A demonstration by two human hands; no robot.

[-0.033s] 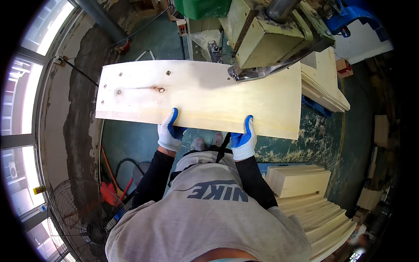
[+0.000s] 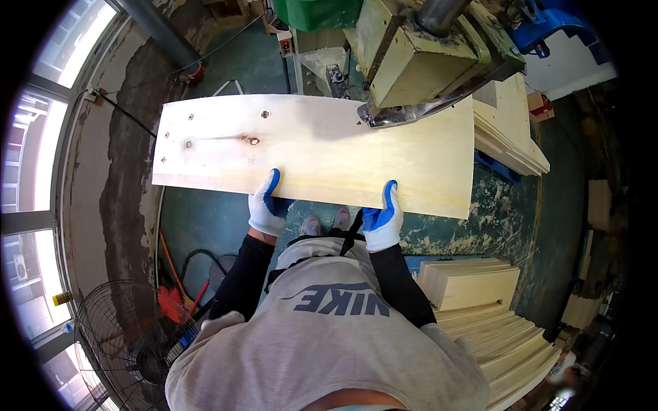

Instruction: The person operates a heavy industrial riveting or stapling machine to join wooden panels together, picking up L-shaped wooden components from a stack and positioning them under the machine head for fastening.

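A long pale wooden board [image 2: 322, 154] lies across in front of me, with dark knots and small holes toward its left end. My left hand [image 2: 268, 207], in a white glove with blue palm, grips the near edge left of the middle, thumb on top. Further right along that edge, my right hand [image 2: 383, 219], gloved alike, holds it the same way. The fingers of both are mostly hidden under the board. Over the far right part of the board stands a greenish machine head [image 2: 428, 68]; its curved metal guard [image 2: 404, 115] is low at the board's surface.
Stacked wooden boards stand at the right [image 2: 510, 130] and near right [image 2: 493, 335]. A wire-cage fan [image 2: 130, 335] is at the lower left, beside a red broom [image 2: 173, 303]. Windows and a peeling wall line the left. Wood dust lies on the green floor [image 2: 473, 233].
The board's left end has shifted very slightly to the right. Both hands keep their grip in nearly the same place.
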